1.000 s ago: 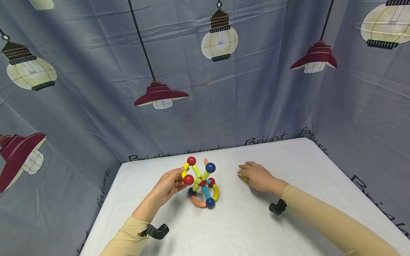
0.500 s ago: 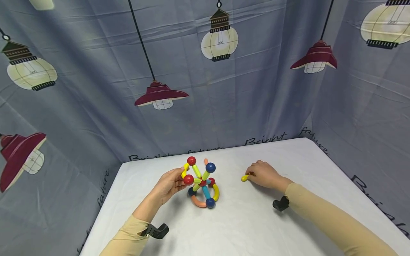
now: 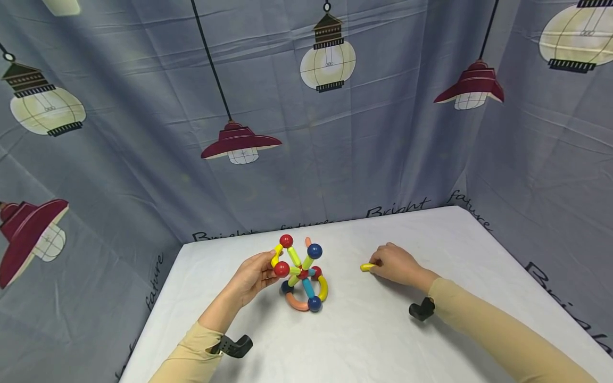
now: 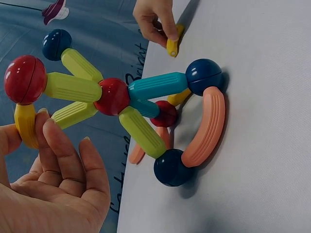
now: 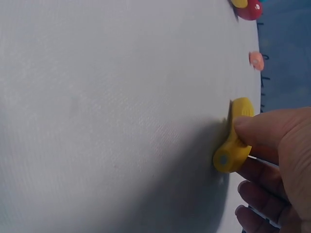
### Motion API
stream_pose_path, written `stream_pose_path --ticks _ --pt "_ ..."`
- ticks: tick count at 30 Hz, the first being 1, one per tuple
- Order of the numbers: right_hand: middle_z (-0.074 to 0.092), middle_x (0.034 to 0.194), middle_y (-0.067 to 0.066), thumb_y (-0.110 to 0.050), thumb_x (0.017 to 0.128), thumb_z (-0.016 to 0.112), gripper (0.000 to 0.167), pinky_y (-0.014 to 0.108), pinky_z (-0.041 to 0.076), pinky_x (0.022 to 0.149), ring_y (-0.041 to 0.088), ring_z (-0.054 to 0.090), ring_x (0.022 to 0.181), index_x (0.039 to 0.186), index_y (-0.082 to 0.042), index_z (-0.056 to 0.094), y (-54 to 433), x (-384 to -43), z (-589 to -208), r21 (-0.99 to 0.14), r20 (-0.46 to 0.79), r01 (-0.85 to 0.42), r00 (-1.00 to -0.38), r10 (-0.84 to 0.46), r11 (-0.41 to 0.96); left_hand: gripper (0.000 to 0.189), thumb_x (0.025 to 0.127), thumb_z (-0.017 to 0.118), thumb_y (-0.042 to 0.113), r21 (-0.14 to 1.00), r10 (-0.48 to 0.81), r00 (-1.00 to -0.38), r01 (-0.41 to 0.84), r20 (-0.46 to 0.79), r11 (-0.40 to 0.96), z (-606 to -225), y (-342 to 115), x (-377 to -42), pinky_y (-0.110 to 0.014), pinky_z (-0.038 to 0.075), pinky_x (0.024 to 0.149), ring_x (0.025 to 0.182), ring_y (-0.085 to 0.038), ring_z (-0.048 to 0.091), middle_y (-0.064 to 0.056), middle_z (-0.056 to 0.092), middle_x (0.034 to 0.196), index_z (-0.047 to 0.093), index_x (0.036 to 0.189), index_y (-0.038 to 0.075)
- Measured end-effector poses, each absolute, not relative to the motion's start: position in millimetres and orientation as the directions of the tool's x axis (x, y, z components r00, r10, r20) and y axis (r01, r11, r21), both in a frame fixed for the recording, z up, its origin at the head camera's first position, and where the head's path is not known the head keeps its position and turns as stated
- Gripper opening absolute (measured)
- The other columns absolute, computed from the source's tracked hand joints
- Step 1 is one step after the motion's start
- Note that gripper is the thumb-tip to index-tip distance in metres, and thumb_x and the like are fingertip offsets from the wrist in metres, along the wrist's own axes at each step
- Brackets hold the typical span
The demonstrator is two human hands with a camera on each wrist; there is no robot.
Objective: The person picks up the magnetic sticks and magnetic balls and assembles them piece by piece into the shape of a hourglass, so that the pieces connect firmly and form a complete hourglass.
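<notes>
A magnetic ball-and-stick model stands on the white table, its sticks meeting at a red centre ball. My left hand pinches a yellow curved magnetic stick at the model's upper left, between two red balls. Blue balls, one being the lower blue ball, and a coral curved stick form its base. To the right, my right hand pinches a loose yellow curved stick between thumb and fingers, close over the table. A grey magnet dot shows on that stick's end.
Another coral stick lies on the table behind the model. The white table ends at the back against a grey-blue curtain printed with lamps. A black wrist camera sits on each forearm.
My right hand, earlier spread over the loose yellow stick, has drawn back right and now pinches it, with its end showing. The left hand and the model have stayed put.
</notes>
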State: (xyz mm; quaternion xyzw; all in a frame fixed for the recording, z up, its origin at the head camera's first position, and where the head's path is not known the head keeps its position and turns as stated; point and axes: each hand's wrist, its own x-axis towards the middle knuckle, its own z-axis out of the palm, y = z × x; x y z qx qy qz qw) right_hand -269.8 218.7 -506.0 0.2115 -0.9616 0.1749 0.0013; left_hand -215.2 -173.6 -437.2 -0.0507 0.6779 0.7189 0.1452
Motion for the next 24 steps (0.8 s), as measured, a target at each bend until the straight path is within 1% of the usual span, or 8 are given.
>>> stream_pose_path --ticks 7,12,15,17,21,24 --pt "0.062 0.084 -0.012 -0.022 0.085 0.083 0.013 0.035 0.046 0.075 0.013 0.05 0.082 0.094 -0.019 0.075 216 -269 -506 -0.389 0.061 -0.396 -0.912 -0.406 0.832 0.045 0.103 0.06 0.035 0.96 0.14 -0.953 -0.278 -0.27 -0.041 -438 -174 -215 -0.031 0.056 0.084 0.081 -0.017 0.062 -0.006 0.065 0.095 0.059 0.13 -0.001" --pt "0.063 0.085 -0.009 -0.02 0.086 0.081 0.013 0.036 0.047 0.073 0.013 0.053 0.08 0.097 -0.019 0.072 212 -271 -502 -0.457 0.041 -0.363 -0.921 -0.388 0.812 0.045 0.104 0.06 0.036 0.96 0.139 -0.953 -0.278 -0.27 -0.04 -438 -174 -215 -0.031 0.057 0.084 0.081 -0.017 0.063 -0.007 0.065 0.094 0.059 0.13 -0.001" --pt "0.064 0.086 -0.008 -0.019 0.088 0.08 0.014 0.035 0.047 0.071 0.015 0.055 0.078 0.099 -0.019 0.07 209 -272 -496 -0.537 0.054 -0.334 -0.93 -0.364 0.774 0.047 0.103 0.061 0.036 0.961 0.139 -0.953 -0.276 -0.268 -0.037 -438 -174 -216 -0.031 0.057 0.084 0.081 -0.016 0.063 -0.007 0.065 0.094 0.058 0.13 -0.001" --pt "0.065 0.089 -0.005 -0.018 0.089 0.079 0.015 0.036 0.047 0.071 0.017 0.057 0.08 0.101 -0.017 0.07 205 -272 -491 -0.605 0.074 -0.318 -0.935 -0.346 0.73 0.048 0.103 0.061 0.037 0.962 0.14 -0.954 -0.273 -0.266 -0.033 -438 -174 -215 -0.031 0.057 0.084 0.081 -0.016 0.062 -0.006 0.065 0.094 0.058 0.131 -0.002" --pt "0.067 0.1 0.001 -0.019 0.092 0.077 0.02 0.035 0.052 0.076 0.02 0.061 0.092 0.108 -0.012 0.068 196 -273 -478 -0.747 0.082 -0.253 -0.953 -0.292 0.615 0.049 0.103 0.061 0.037 0.962 0.14 -0.954 -0.272 -0.266 -0.026 -437 -173 -215 -0.03 0.057 0.083 0.081 -0.016 0.062 -0.006 0.065 0.094 0.056 0.132 -0.003" --pt "0.067 0.109 0.006 -0.019 0.093 0.076 0.028 0.035 0.055 0.08 0.022 0.063 0.099 0.118 -0.009 0.067 188 -274 -468 -0.834 0.053 -0.182 -0.966 -0.252 0.52 0.047 0.104 0.06 0.036 0.962 0.137 -0.954 -0.274 -0.268 -0.025 -436 -173 -215 -0.03 0.057 0.083 0.08 -0.016 0.062 -0.005 0.065 0.093 0.057 0.131 -0.002"
